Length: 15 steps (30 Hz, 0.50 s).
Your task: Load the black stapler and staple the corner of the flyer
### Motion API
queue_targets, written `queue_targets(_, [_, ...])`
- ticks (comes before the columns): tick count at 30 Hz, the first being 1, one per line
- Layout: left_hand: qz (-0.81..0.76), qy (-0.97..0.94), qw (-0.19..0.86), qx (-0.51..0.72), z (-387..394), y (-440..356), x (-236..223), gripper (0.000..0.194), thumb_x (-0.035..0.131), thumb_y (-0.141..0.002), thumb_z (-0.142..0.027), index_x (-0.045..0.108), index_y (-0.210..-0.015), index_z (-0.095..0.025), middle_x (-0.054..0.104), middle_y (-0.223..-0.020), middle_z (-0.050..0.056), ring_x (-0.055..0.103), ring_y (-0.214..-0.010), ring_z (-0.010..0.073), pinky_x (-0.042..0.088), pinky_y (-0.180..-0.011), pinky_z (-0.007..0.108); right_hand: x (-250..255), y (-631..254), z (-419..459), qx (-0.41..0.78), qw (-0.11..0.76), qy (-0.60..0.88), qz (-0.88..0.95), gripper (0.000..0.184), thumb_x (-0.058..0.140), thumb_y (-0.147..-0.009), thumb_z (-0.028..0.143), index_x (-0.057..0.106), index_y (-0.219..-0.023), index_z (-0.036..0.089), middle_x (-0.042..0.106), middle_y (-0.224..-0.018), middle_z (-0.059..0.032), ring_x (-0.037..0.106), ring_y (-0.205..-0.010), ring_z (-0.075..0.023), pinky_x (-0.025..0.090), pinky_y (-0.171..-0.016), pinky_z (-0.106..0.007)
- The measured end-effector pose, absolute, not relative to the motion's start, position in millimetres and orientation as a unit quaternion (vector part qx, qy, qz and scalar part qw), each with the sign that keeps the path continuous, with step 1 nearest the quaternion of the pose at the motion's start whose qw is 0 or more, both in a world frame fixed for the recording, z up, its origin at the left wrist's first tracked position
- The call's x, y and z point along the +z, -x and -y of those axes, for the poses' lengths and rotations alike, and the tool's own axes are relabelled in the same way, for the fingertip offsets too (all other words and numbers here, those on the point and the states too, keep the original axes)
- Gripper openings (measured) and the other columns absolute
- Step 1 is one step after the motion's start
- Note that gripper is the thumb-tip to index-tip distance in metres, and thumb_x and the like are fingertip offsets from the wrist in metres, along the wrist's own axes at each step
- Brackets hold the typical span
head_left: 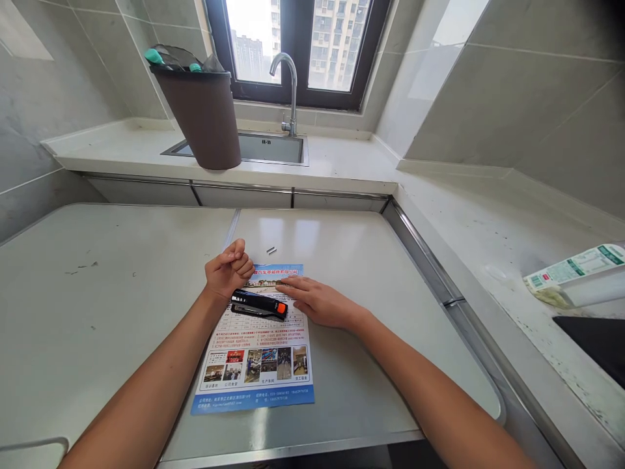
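Observation:
My left hand (229, 268) is curled into a fist at the upper left edge of a printed flyer (263, 394); whatever its fingers may hold is hidden. My right hand (319, 301) lies flat on the flyer's right side, fingers stretched towards the left. Between the two hands a black stapler (258, 305) with an orange button rests across the flyer, nearest to my left wrist. Just beyond the flyer's top edge, two short strips of staples (271, 250) lie on the white table (390, 384).
Behind the table runs a white counter (342, 163) with a sink (273, 146) and a tap (293, 91). A brown bin (200, 117) stands at the sink's left front. On the right-hand ledge lies a green-and-white package (576, 270), beside a black object (596, 345).

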<state>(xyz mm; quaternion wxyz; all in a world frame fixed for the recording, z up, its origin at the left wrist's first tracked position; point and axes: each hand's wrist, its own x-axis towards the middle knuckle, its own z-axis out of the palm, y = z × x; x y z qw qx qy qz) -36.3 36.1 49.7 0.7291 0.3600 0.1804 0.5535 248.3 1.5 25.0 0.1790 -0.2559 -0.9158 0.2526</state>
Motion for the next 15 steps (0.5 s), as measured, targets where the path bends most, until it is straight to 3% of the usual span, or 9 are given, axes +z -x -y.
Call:
queue_targets(7, [-0.184,-0.37,0.722,0.554,-35.1,35.8,49.5,0.029,0.065,-0.072,-0.021,0.037,-0.07,-0.023,0.007,-0.054,-0.01,0.011,-0.041,0.0091,0.02,-0.042,0.025,23.4,-259.4,-8.5,0.204,0.185,0.263,0.925,0.044,0.048,-0.104,0.018,0.062,-0.143,0.032,0.049,-0.158,-0.0037,0.047,-0.144,-0.0238,0.04,-0.121,-0.043])
queue_targets(15, [-0.184,-0.409,0.716,0.534,-37.0,35.3,48.8,0.024,0.067,-0.074,-0.024,0.043,-0.07,-0.022,0.009,-0.052,-0.01,0.011,-0.042,0.009,0.024,-0.041,0.024,41.8,-295.3,-18.6,0.165,0.199,0.326,0.909,0.029,0.053,-0.098,0.011,0.077,-0.107,0.025,0.063,-0.131,-0.0107,0.059,-0.118,-0.0262,0.054,-0.097,-0.044])
